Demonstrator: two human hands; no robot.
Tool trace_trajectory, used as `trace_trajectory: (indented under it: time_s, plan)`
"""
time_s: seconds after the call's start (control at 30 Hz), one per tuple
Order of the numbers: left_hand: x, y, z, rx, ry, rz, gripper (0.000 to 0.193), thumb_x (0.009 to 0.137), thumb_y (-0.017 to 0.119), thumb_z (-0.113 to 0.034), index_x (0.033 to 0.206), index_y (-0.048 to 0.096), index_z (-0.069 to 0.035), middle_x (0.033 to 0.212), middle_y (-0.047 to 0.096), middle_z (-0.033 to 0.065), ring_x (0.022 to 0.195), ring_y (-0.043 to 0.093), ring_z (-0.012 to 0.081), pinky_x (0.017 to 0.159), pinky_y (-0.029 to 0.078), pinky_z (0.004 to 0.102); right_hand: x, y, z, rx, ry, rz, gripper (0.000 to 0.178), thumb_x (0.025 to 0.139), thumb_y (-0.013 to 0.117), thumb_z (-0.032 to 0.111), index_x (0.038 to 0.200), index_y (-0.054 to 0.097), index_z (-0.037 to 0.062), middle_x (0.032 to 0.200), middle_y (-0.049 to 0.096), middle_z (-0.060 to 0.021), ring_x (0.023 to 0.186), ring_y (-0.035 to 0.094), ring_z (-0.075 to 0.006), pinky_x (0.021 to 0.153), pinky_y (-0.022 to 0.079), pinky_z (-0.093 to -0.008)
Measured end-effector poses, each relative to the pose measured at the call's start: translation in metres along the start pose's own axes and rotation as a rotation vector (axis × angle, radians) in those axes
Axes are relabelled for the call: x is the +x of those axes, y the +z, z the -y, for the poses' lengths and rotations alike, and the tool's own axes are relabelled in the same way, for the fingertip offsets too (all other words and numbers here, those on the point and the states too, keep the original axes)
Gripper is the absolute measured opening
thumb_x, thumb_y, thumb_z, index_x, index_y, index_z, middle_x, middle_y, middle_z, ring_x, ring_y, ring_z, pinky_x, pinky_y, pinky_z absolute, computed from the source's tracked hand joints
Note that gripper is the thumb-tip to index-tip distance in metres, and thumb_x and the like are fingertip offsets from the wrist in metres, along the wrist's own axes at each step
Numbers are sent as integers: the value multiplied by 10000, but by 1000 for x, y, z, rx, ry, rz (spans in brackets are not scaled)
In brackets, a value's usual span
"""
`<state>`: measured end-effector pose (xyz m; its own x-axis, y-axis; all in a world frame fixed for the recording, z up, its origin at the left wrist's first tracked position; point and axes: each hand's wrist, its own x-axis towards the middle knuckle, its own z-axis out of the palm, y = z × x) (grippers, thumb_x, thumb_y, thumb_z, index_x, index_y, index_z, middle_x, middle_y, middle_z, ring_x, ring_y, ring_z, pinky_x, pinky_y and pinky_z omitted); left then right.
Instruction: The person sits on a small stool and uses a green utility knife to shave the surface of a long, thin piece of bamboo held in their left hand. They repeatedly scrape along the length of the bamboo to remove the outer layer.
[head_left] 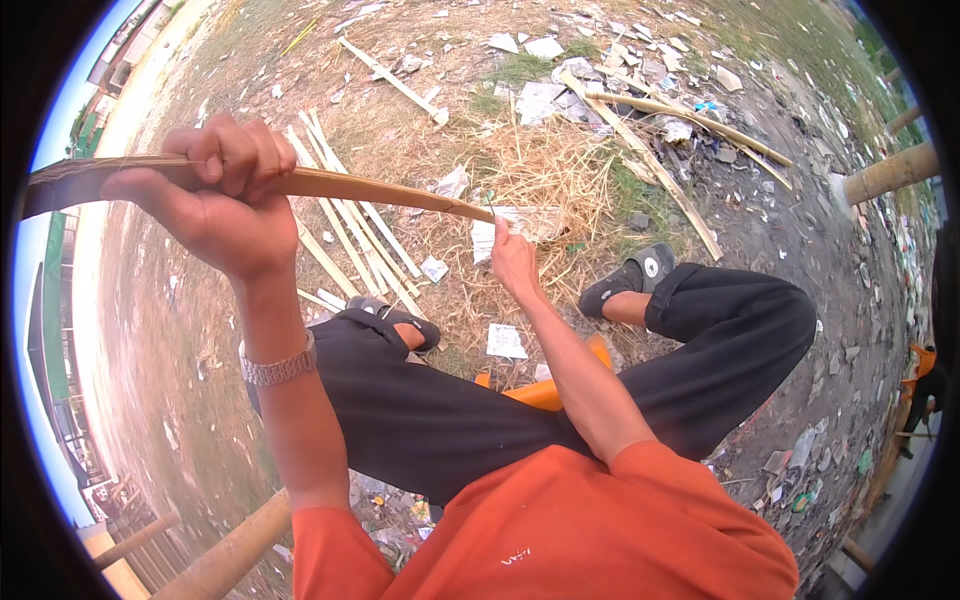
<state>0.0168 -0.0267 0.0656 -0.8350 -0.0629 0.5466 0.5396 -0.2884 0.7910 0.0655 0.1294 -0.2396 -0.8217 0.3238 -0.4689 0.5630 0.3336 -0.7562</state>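
So the bamboo strip point(380, 192) runs crosswise above the lap, its left stretch wrapped in the left grip point(225, 190), fingers curled over and thumb along it. Its right tip meets the right grip point(513, 262), which is folded up, but honestly can't tell if it's pinching the tip or something else. The strip's left end gets lost at the dark rim. More pale strips point(350, 215) lie on the ground point(465, 130) beyond the left foot, partly blocked by the left forearm.
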Motion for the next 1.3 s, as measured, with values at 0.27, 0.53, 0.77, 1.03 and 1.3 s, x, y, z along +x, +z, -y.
trace_trajectory:
  time_s: [0.27,0.53,0.77,1.03,1.3]
  plan:
    - [1,-13,-1,-125,-55,171,643,802,330,-766,623,318,-149,537,215,-34,488,192,107,483,200,268,-3,18,-27,-3,-15,-98,671,976,242,455,784,645,-46,713,588,-325,754,599,-462,745,454,-524]
    - [-1,-3,-2,11,-21,4,647,791,332,-772,617,314,-149,540,205,-36,487,192,108,495,204,272,7,20,-30,-26,37,-108,689,981,228,456,782,630,-66,698,588,-319,691,600,-450,688,465,-513]
    - [-6,3,0,21,-29,-7,654,788,301,-783,623,302,-150,541,201,-32,487,188,109,490,196,271,13,30,-44,3,217,-182,693,982,234,456,817,642,-80,743,606,-315,777,613,-437,747,461,-505]
    - [-3,-4,0,-30,-32,38,647,781,330,-784,621,301,-158,537,205,-33,484,186,102,489,191,271,1,30,-44,138,-47,-90,697,982,232,455,778,627,-82,682,584,-317,696,591,-456,762,448,-504]
    - [6,-21,3,-278,-109,304,641,776,346,-782,626,300,-161,545,225,-33,493,199,100,493,197,274,14,48,-54,149,-65,-226,720,983,211,459,723,609,-82,688,584,-317,677,578,-468,753,447,-511]
